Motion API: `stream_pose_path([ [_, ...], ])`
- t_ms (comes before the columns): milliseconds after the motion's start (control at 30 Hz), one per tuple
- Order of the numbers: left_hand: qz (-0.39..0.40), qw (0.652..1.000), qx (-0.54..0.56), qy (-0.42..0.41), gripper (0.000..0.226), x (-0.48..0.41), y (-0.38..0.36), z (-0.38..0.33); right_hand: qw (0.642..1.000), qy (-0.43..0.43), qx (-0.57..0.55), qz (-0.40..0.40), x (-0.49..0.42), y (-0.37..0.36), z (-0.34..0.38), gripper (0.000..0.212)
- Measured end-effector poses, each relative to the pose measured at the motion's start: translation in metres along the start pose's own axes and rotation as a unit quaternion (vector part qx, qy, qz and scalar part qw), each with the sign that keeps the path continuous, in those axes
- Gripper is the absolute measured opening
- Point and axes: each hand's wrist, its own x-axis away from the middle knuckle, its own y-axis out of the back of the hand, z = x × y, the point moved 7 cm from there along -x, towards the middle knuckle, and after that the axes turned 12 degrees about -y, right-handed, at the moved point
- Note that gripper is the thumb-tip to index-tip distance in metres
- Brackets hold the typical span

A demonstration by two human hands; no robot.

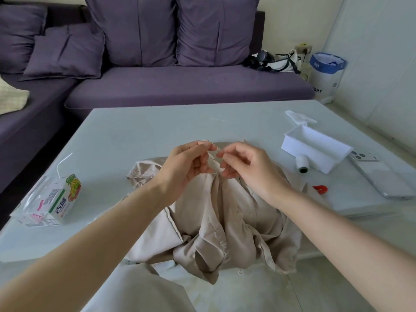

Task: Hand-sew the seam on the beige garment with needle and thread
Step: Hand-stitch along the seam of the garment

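The beige garment (216,224) lies bunched on the pale table (157,124), hanging over its near edge. Both hands hover above the garment's far part, fingertips almost meeting. My left hand (186,163) pinches something thin at its thumb and forefinger; a short pale tip, probably the needle (208,140), sticks out there. My right hand (243,161) has curled fingers that pinch fine thread, which is barely visible between the hands. A white thread spool (302,164) lies to the right of the hands.
A white open box (315,149), a phone (380,174) and a small red item (320,189) sit at the table's right. A juice carton (65,199) on a plastic bag lies at the left. A purple sofa (180,86) stands behind the table.
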Motion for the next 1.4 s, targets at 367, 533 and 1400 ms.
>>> stream_pose_path([
  [367,0.004,0.999,-0.018,0.033,0.026,-0.004,0.0,0.007,0.998,-0.033,0.043,0.022,-0.001,-0.006,-0.016,0.024],
  [533,0.017,0.997,-0.079,-0.018,0.027,0.001,-0.004,0.0,0.996,-0.058,0.054,0.027,-0.002,-0.008,-0.018,0.018],
  [1400,0.026,0.705,-0.599,-0.379,0.021,0.011,-0.019,-0.008,0.984,-0.087,-0.15,-0.048,-0.027,-0.002,0.009,0.021],
])
